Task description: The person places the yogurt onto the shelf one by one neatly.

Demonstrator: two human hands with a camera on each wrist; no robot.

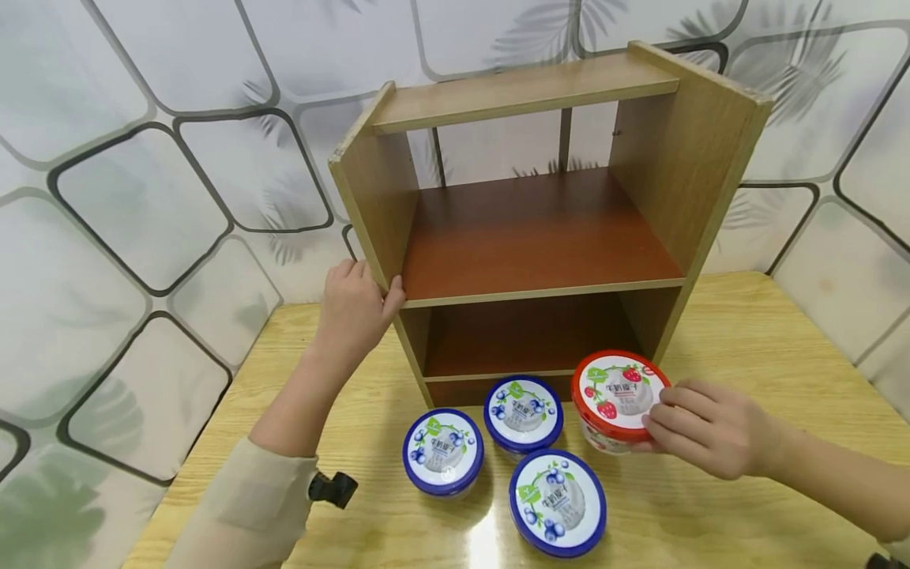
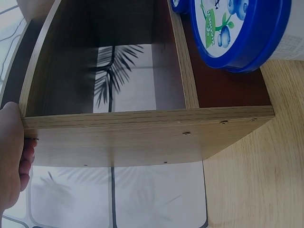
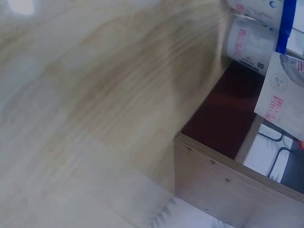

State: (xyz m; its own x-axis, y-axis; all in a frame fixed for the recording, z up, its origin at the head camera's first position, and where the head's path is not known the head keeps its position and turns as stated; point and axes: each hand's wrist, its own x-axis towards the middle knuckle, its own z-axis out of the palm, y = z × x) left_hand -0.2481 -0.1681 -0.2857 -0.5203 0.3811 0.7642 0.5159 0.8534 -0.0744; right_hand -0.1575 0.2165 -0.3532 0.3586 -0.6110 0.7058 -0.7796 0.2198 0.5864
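Observation:
A small wooden shelf [image 1: 526,237] with reddish-brown boards stands on the table. My left hand [image 1: 355,308] grips the front edge of its left side panel, thumb on the inner side; the left wrist view shows the curled fingers [image 2: 27,164] on the outer face. With my right hand [image 1: 711,427] I hold a red-lidded tub [image 1: 618,391] with strawberries on its lid, at the shelf's lower right front. The thumb is mostly hidden. Blue-lidded tubs with blueberry pictures stand nearby: one at left [image 1: 443,450], one by the shelf [image 1: 523,412], one nearer me [image 1: 558,502].
The pale wood-grain table [image 1: 768,356] runs under everything. A patterned wall covering [image 1: 235,158] with dark outlined shapes and leaf shadows rises behind and on both sides. The shelf has an open upper compartment and a lower one [image 1: 533,336].

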